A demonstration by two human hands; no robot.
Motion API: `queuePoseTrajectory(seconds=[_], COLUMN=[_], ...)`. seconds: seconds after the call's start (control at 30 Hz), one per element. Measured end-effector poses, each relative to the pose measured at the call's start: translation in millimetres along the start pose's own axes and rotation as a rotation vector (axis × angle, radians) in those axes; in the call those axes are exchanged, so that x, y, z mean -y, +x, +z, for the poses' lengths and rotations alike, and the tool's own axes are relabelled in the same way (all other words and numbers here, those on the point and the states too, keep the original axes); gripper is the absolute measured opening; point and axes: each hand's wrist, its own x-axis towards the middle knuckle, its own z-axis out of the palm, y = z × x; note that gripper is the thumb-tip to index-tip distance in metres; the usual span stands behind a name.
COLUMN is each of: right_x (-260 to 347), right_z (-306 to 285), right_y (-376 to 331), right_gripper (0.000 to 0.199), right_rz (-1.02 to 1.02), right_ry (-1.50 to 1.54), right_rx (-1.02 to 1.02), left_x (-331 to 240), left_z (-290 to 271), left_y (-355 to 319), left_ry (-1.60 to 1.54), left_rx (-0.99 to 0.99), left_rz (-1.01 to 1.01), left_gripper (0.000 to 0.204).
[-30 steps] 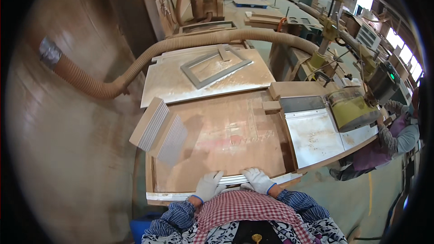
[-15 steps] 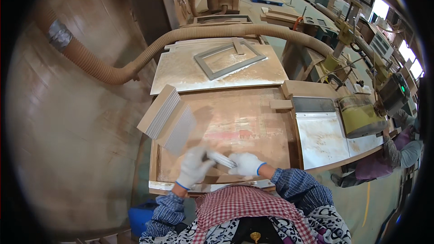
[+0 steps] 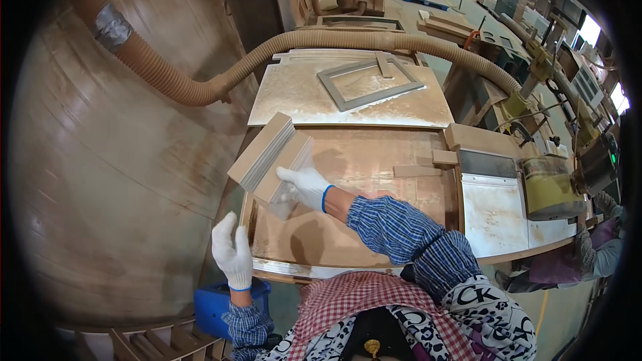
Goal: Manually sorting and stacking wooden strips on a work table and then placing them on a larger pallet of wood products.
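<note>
Right grip [image 3: 307, 186], knit-gloved, touches flat stacked boards [image 3: 285, 160].

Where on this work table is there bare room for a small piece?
Free: the wooden recess beyond the right sleeve, between the board stacks and the loose strip; also the dusty metal plate left of the yellow machine. Crowded: the recess's left side, with the board stacks and right hand.
</note>
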Motion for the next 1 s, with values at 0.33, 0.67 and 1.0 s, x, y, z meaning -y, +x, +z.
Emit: queuePoseTrajectory(seconds=[0.33, 0.67, 1.0], right_x=[33.9, 56.6, 70.8], right_z=[1.2, -15.2, -36.7], right_y=[18.1, 4.6, 56.0], right_gripper=[0.056, 0.059, 0.063], right_rz=[-0.086, -0.331, -0.516], right_ry=[-0.977, -1.208, -0.969], right_rx=[-0.021, -0.372, -0.127], left_x=[14.7, 41.4, 41.7], left_z=[32.6, 83.0, 131.6], left_y=[4.0, 15.9, 38.0], left_ry=[-0.247, -0.260, -0.368], left_rx=[0.099, -0.110, -0.271], left_rz=[-0.421, -0.344, -0.303], left_gripper=[0.044, 0.070, 0.069])
